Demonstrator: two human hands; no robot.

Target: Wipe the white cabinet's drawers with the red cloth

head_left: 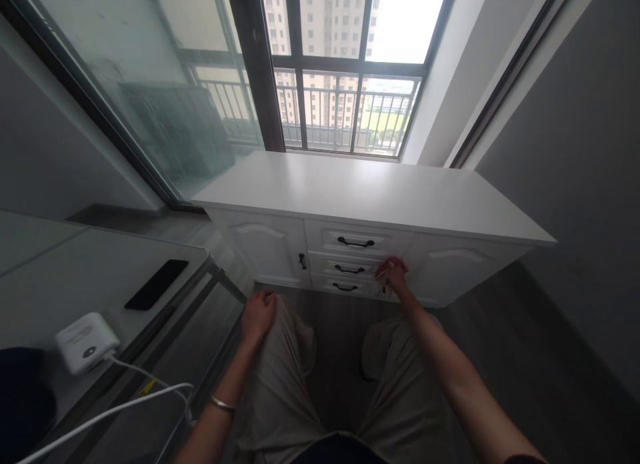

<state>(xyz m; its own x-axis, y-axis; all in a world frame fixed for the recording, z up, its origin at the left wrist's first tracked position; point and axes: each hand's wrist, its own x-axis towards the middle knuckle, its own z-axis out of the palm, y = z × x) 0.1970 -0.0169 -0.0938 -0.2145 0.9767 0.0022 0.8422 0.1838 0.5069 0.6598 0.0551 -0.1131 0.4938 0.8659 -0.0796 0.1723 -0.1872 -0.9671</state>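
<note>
Dark clothing (343,452) & khaki trousers (287,391) are seen nearest, in front of the white cabinet (360,184). A red cloth (403,265) is held by the right hand (395,277) at the cabinet's front, by the right end of its middle drawer (323,260) and near the dark handle (350,270). Wiping of the cabinet front is prob. the step in hand: best done w/ the cloth kept flat under the fingers, pressure kept light & even, panel grooves followed, and handles gone round w/ a folded edge so nothing's snagged. Right-hand fingers are bunched on the cloth, not spread; b/c the spot is small & dim, it can't be told how each finger sits or how hard the cabinet is pressed. The left hand (257,315) is rested on the left knee, before the cabinet's left door (270,251), fingers loosely bent & lying approx. together; only trouser fabric is touched, w/ nothing held.
</note>
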